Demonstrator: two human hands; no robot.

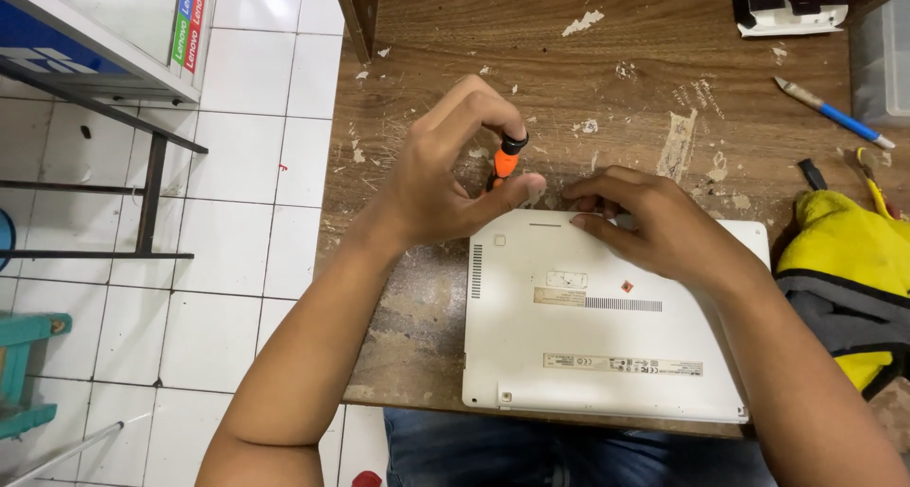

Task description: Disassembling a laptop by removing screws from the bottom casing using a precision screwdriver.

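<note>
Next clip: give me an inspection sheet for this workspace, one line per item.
Surface: worn wooden table, scratched, with white flecks.
Job's things: white laptop lying bottom up; orange-and-black screwdriver upright at its far edge.
Clutter: blue-handled tool, yellow-and-grey cloth, black-and-white box.
Hands: left hand grips the screwdriver; right hand rests on the laptop's far edge.
Cables: nothing seen.
Surroundings: white tiled floor, metal-framed stand at left.
</note>
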